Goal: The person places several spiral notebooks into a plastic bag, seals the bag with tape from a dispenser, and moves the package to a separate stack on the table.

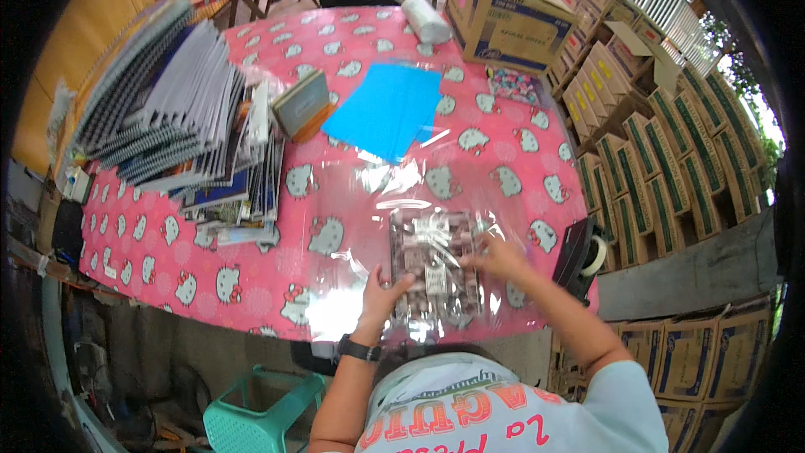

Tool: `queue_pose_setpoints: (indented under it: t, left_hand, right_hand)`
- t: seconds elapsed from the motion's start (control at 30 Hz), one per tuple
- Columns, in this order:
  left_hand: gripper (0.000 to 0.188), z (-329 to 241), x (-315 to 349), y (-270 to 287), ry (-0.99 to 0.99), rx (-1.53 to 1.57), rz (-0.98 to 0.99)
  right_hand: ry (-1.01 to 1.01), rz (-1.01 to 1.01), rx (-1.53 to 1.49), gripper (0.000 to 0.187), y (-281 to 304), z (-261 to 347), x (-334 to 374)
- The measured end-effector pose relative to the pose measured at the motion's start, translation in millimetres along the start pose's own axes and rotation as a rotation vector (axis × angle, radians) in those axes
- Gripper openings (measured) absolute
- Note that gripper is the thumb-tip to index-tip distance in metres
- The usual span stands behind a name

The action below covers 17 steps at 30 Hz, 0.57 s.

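Observation:
A dark, patterned flat item with a pale label (pixel 435 278), like a book or notebook, lies near the table's front edge. Clear plastic film (pixel 352 201) is spread under and around it, with bright glare on its folds. At the item's left edge, my left hand (pixel 386 298) rests with thumb and fingers apart. My right hand (pixel 501 258) is at its right edge, fingers drawn together on the film. Further up the table are bright blue sheets (pixel 386 109). A tall stack of spiral notebooks (pixel 180 101) stands at the left.
A small boxy item (pixel 300 105) leans beside the stack. A white roll (pixel 426 20) and large carton (pixel 507 17) stand at the back. A tape dispenser (pixel 579 260) sits on the right edge. Stacked cartons (pixel 662 176) line the right; a green stool (pixel 260 411) is below left.

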<state>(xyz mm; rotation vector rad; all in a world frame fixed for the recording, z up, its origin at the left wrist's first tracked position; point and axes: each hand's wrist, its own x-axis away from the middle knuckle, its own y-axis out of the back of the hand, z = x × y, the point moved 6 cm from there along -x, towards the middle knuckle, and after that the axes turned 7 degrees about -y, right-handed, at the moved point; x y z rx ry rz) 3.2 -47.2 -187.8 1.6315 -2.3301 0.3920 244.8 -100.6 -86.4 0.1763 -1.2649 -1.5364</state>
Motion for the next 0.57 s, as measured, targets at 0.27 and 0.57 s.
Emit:
queue_pose_setpoints:
  t: [0.27,0.57]
  left_hand:
    - [0.06,-197,44,-76,-1.019,-0.714,0.248]
    - [0.061,-236,-38,-145,-1.326,-0.921,-0.06]
  right_hand:
    - [0.186,0.622,-1.741,0.058,37,-59,13]
    - [0.435,0.07,-1.915,0.056,142,-73,-118]
